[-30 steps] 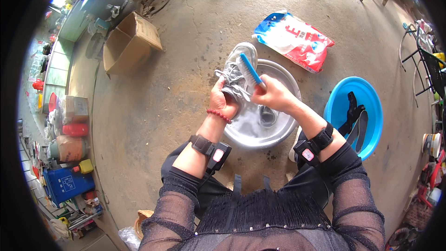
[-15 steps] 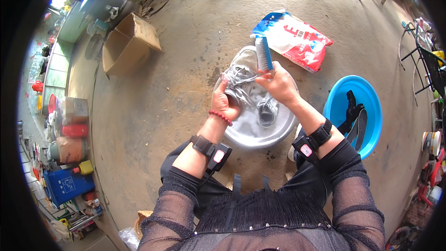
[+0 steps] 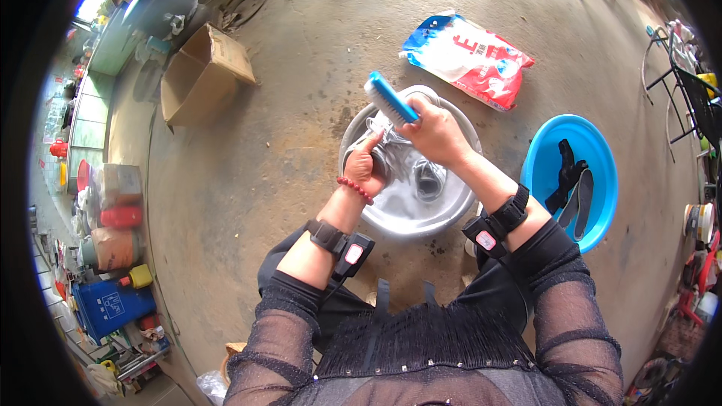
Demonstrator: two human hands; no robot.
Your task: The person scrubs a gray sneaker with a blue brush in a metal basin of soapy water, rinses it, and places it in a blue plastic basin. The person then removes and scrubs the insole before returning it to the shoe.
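Note:
A grey-white basin (image 3: pixel 410 224) with foamy water stands on the floor in front of me. My left hand (image 3: pixel 364 167) grips a pale lace-up shoe (image 3: pixel 386 135) by its heel end, over the basin's left side. In my right hand (image 3: pixel 438 135) is a blue scrubbing brush (image 3: pixel 392 99) with white bristles. It is held tilted above the shoe and hides part of it. A second shoe (image 3: pixel 429 180) sits in the suds, below my right hand.
On the right stands a blue basin (image 3: pixel 543 158) holding dark insoles (image 3: pixel 577 199). A red, white and blue bag (image 3: pixel 470 60) lies beyond the grey basin. An open cardboard box (image 3: pixel 203 79) is at the far left, and a black metal rack (image 3: pixel 681 94) at the far right.
The brush has swung from nearly upright to a leftward tilt, and my right hand has turned with it. The held shoe has come lower and nearer, into the basin.

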